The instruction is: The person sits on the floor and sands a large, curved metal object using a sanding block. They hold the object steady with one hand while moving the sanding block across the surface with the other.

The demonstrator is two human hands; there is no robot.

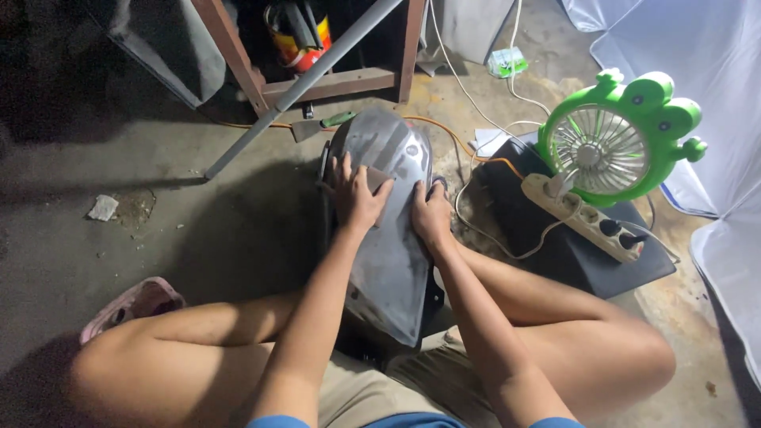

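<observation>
A curved grey metal panel stands between my knees on the concrete floor, its rounded top pointing away from me. My left hand lies flat on the upper left of the panel and presses a small brown sheet of sandpaper against it. My right hand grips the panel's right edge, fingers curled around the rim.
A green frog-shaped fan and a white power strip sit on a black case at the right. A scraper with a green handle, a grey pipe, a wooden frame, cables and a pink sandal lie around.
</observation>
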